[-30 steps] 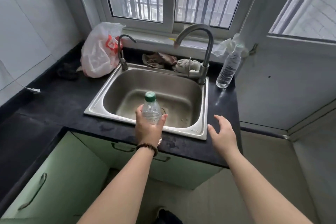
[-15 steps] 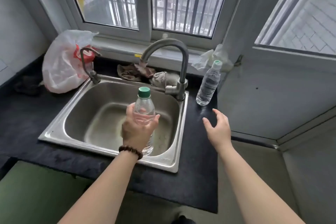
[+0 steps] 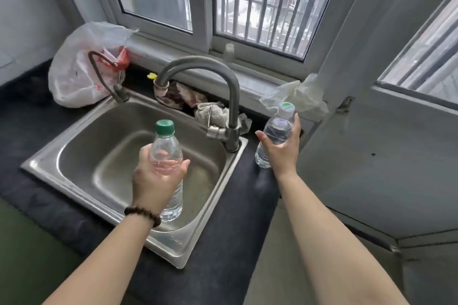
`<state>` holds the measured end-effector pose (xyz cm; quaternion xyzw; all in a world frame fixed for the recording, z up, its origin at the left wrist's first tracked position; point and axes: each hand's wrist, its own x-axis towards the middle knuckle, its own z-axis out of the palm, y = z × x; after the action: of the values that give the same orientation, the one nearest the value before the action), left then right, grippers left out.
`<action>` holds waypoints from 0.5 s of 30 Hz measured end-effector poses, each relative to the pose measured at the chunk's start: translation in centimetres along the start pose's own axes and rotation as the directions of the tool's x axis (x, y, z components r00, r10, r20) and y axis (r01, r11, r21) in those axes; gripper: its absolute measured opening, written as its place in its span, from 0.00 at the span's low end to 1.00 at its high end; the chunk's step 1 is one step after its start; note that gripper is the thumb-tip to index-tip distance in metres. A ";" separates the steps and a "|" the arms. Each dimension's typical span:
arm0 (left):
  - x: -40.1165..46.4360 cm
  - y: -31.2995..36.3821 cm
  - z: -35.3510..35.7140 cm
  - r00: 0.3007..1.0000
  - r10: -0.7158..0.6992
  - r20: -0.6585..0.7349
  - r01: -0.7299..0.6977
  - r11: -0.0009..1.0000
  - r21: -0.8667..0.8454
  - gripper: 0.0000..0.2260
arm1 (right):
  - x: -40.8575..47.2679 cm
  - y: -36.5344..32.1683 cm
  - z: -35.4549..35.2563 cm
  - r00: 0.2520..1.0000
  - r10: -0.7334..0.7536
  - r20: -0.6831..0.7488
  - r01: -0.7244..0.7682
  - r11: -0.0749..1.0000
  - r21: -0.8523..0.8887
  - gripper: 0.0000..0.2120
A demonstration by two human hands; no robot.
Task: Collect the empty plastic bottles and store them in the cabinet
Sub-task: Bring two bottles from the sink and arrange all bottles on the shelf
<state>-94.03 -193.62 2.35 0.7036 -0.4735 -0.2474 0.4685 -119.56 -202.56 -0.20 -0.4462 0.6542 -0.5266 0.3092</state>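
So the left hand (image 3: 155, 181) has its grip wrapped around a clear plastic bottle with a dark green cap (image 3: 166, 153), fingers curled round the middle and thumb on the near side, holding it upright above the steel sink (image 3: 62, 153). The bottom of that bottle pokes out below the grip and looks see-through, no liquid I can make out. There's a brown bead bracelet (image 3: 143, 215) on that wrist. Over on the other side, the right hand (image 3: 280, 148) is closed round a second clear bottle with a pale green cap (image 3: 276, 131); the cap and shoulder stick up above the grip, and the base shows below it, at or just over the dark surface (image 3: 235, 205). Can't tell if the base is actually touching or already lifted a hair. Between the two grips stands the big grey faucet (image 3: 233, 106), its spout arching toward the left-hand side. Behind the faucet, away from both grips, some crumpled rags (image 3: 198, 104) lie by the window ledge. Past the right grip, a scrunched white plastic bag (image 3: 304, 99) is stuck up against the window frame. Way off past the left grip, at the far corner of the sink, there's a small thin tap (image 3: 104, 74) and a white shopping bag with red print (image 3: 81, 69) slumped on the surface. Below the surface edge, near the left forearm, you can see a bit of green cabinet front (image 3: 29, 255).
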 end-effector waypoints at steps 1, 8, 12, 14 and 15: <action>-0.1 -0.2 -0.2 1.000 -0.011 -0.016 0.011 1.000 0.011 0.23 | 0.3 0.2 0.2 1.000 0.015 0.002 -0.015 1.000 0.028 0.45; -1.6 -0.4 -2.0 0.991 -0.067 -0.120 0.072 0.997 0.041 0.23 | 0.4 0.1 1.3 0.999 0.035 -0.005 -0.035 0.999 0.005 0.28; -2.5 -0.7 -4.0 0.983 -0.097 -0.156 0.102 0.995 0.022 0.22 | -3.0 -0.9 1.5 0.998 0.036 0.051 -0.037 0.999 0.020 0.23; -2.9 -1.1 -5.2 0.978 -0.112 -0.175 0.115 0.993 0.009 0.22 | -5.6 -1.5 2.1 0.995 0.029 0.096 -0.034 0.998 0.048 0.23; -3.2 -1.3 -5.9 0.976 -0.115 -0.187 0.118 0.993 0.004 0.22 | -7.0 -2.0 2.6 0.992 0.025 0.124 -0.033 0.997 0.063 0.23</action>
<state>-90.19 -188.09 3.42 0.7538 -0.3873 -0.2038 0.4902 -113.95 -197.35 0.59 -0.4581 0.6229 -0.5143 0.3710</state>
